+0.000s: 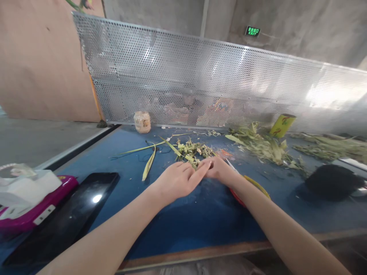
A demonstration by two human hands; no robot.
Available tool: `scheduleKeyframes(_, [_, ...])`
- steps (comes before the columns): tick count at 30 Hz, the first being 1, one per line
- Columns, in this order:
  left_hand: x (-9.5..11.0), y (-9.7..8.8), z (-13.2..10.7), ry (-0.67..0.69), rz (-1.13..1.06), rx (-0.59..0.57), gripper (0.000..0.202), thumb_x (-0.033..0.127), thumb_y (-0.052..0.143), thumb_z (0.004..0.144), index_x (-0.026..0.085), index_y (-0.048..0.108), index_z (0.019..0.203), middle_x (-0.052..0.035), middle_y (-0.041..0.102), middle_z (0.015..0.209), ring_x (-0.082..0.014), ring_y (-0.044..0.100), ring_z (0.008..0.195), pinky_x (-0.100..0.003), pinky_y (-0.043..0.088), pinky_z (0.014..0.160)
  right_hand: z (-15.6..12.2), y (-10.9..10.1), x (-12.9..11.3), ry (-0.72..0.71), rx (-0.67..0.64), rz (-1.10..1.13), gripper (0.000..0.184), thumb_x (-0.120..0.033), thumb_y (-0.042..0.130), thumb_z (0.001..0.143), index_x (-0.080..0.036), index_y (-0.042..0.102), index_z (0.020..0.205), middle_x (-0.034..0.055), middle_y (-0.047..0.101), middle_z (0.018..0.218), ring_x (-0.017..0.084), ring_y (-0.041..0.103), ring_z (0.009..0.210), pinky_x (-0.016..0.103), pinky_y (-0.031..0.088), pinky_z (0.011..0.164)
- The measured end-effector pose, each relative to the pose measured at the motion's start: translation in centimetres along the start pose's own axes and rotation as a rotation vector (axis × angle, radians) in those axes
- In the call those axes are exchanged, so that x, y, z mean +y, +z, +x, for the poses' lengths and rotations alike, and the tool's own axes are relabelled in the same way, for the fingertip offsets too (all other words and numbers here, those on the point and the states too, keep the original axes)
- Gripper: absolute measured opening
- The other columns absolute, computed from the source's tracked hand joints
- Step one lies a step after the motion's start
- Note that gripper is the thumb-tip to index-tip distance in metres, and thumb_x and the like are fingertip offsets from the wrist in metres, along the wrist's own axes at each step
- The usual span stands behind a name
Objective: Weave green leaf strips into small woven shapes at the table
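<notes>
My left hand point(179, 179) and my right hand point(216, 168) meet over the middle of the blue table, with fingers bent and fingertips touching. What they pinch, if anything, is hidden behind the fingers; a bit of green shows at their far side. Just beyond them lies a small heap of cut greenish plant pieces point(195, 148). Under my right wrist is a pair of scissors point(256, 186) with red and yellow handles, partly covered by the forearm. Long pale green leaf strips point(149, 165) lie to the left of the heap.
Leafy stalks point(263, 147) and a yellow-green box point(282, 126) stand back right, near a black object point(334, 182). At left are a black tablet-like slab point(69, 214) and a magenta case point(67, 184). A jar-like container point(142, 122) stands before a perforated metal screen point(172, 68).
</notes>
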State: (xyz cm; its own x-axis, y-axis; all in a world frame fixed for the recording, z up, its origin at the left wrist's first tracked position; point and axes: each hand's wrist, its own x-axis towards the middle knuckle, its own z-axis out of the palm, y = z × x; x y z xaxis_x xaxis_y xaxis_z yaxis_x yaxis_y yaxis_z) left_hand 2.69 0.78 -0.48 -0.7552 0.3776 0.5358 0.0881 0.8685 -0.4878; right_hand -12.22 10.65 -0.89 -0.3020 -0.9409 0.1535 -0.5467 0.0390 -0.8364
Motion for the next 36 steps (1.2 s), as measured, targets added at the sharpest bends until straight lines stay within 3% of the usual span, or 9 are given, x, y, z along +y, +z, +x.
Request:
scheduleKeyframes(4, [0.0, 0.1, 0.2, 0.136, 0.062, 0.117, 0.041, 0.003, 0.035, 0.081, 0.003, 0.029, 0.122, -0.0038, 0.062, 0.063, -0.0159, 0.059, 0.060, -0.029, 0.047, 0.055, 0.0, -0.3, 0.4, 0.050, -0.046, 0.078, 0.006, -0.015, 0.058, 0.058, -0.013, 0.061, 0.063, -0.0022, 0.056, 0.057, 0.008, 0.048, 0.053, 0.020, 0.038, 0.052])
scheduleKeyframes(9, [0.0, 0.1, 0.1, 0.131, 0.055, 0.130, 0.035, 0.002, 0.034, 0.082, 0.002, 0.033, 0.117, -0.0022, 0.061, 0.060, -0.0153, 0.059, 0.061, -0.029, 0.049, 0.058, 0.0, -0.1, 0.4, 0.079, -0.065, 0.287, 0.029, -0.015, 0.063, 0.056, -0.016, 0.050, 0.081, -0.0047, 0.057, 0.058, 0.007, 0.050, 0.052, 0.019, 0.040, 0.051])
scheduleKeyframes(14, [0.2, -0.3, 0.0, 0.164, -0.035, 0.123, 0.037, 0.006, 0.034, 0.083, 0.003, 0.031, 0.120, -0.0027, 0.063, 0.064, -0.0149, 0.059, 0.065, -0.030, 0.050, 0.063, 0.0, -0.5, 0.4, 0.105, -0.196, 0.330, 0.024, -0.013, 0.061, 0.059, -0.015, 0.049, 0.080, -0.0025, 0.059, 0.062, 0.007, 0.051, 0.053, 0.017, 0.038, 0.049])
scheduleKeyframes(17, [0.1, -0.3, -0.1, 0.092, -0.041, 0.079, 0.043, 0.006, 0.030, 0.085, 0.005, 0.021, 0.127, -0.0038, 0.064, 0.068, -0.0151, 0.060, 0.069, -0.030, 0.050, 0.066, 0.0, -0.5, 0.3, 0.012, -0.122, 0.189, 0.016, -0.016, 0.062, 0.061, -0.014, 0.054, 0.075, -0.0012, 0.060, 0.064, 0.009, 0.054, 0.057, 0.020, 0.041, 0.053])
scheduleKeyframes(21, [-0.4, 0.0, -0.2, -0.129, -0.126, 0.005, 0.058, 0.007, 0.029, 0.085, 0.009, -0.001, 0.134, -0.0069, 0.065, 0.077, -0.0167, 0.061, 0.076, -0.031, 0.050, 0.066, -0.1, 0.1, -0.1, -0.300, 0.117, -0.161, 0.004, -0.019, 0.058, 0.071, -0.016, 0.059, 0.072, 0.0014, 0.063, 0.070, 0.013, 0.057, 0.067, 0.025, 0.043, 0.064])
scheduleKeyframes(25, [-0.7, 0.3, -0.5, -0.292, -0.216, -0.044, 0.064, 0.007, 0.033, 0.082, 0.013, -0.003, 0.135, -0.0065, 0.064, 0.081, -0.0173, 0.061, 0.077, -0.030, 0.049, 0.066, -0.5, 0.4, -0.5, -0.540, 0.158, -0.550, 0.006, -0.019, 0.053, 0.078, -0.017, 0.059, 0.079, 0.0039, 0.062, 0.077, 0.015, 0.054, 0.077, 0.031, 0.038, 0.076])
scheduleKeyframes(30, [-0.4, 0.5, -0.6, -0.349, -0.268, -0.160, 0.058, 0.009, 0.034, 0.082, 0.014, 0.007, 0.134, -0.0078, 0.063, 0.087, -0.0187, 0.059, 0.081, -0.031, 0.048, 0.067, -0.8, 0.6, -0.5, -0.559, 0.152, -0.800, 0.005, -0.017, 0.051, 0.078, -0.016, 0.056, 0.080, 0.0060, 0.061, 0.080, 0.018, 0.053, 0.080, 0.032, 0.035, 0.076])
scheduleKeyframes(36, [-0.1, -0.1, 0.1, -0.375, -0.281, -0.363, 0.061, 0.006, 0.034, 0.080, 0.015, 0.007, 0.134, -0.0100, 0.063, 0.093, -0.0199, 0.059, 0.088, -0.030, 0.047, 0.067, -0.8, 1.2, -0.5, -0.529, 0.155, -0.865, 0.007, -0.014, 0.052, 0.074, -0.014, 0.058, 0.077, 0.0086, 0.063, 0.083, 0.019, 0.054, 0.081, 0.032, 0.035, 0.074])
